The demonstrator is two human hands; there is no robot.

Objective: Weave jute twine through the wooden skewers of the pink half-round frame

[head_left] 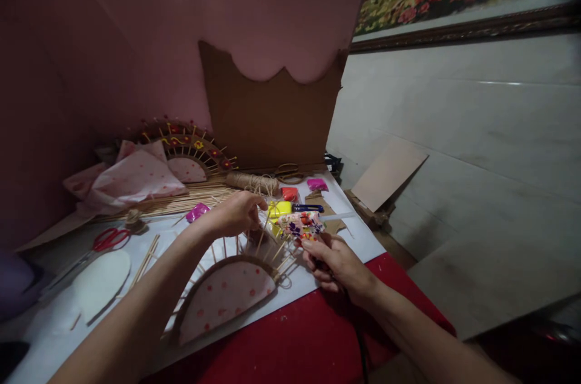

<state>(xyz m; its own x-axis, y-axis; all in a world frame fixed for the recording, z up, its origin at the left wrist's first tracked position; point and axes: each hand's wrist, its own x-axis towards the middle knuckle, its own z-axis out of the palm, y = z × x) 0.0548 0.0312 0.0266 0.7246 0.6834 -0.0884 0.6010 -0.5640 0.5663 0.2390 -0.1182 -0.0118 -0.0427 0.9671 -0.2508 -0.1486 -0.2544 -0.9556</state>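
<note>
Half the glue gun [303,225] hides inside right hand [333,263].

There are two hands here, the left hand [236,214] and the right hand [333,263], along with two half-round stick fans [224,296] [186,154], two pairs of scissors [109,238] [288,173], four small bright packets [197,212] [289,193] [316,184] [279,208] — and one twine spool [252,181], one glue gun [302,223], one white oval cutout [100,281] and two cardboard sheets [272,123] [388,175].

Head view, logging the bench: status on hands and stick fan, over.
Left hand pinching stick fan's top sticks. Right hand gripping patterned glue gun. Fan flat on white sheet; colour packets close behind.
</note>
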